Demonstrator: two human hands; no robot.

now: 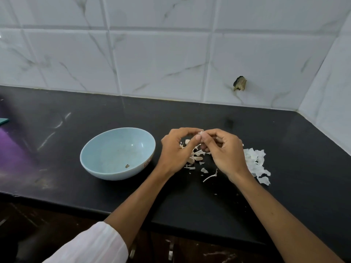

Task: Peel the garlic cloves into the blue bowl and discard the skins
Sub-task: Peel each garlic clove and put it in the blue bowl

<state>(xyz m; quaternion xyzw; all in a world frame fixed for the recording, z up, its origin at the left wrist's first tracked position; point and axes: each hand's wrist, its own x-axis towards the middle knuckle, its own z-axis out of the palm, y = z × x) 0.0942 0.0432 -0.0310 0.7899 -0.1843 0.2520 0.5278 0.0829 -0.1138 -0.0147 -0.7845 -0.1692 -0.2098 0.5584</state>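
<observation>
Pinching a garlic clove (201, 133) between them, the left hand (175, 150) and right hand (227, 153) meet over the tabletop (190, 114) in the head view, fingers (196, 138) curled on it from both sides. The clove is mostly hidden, so I cannot tell its long axis. The blue bowl (89, 149) sits at nine o'clock, just beside the left hand, which looks nearer for the drop. Skins (254, 162) lie beneath the hands and at three o'clock.

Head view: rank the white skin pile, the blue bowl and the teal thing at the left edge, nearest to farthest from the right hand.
1. white skin pile, just right of the right hand.
2. blue bowl, left, beyond the left hand.
3. teal thing, far left edge.
Both hands pinch the garlic clove.
</observation>
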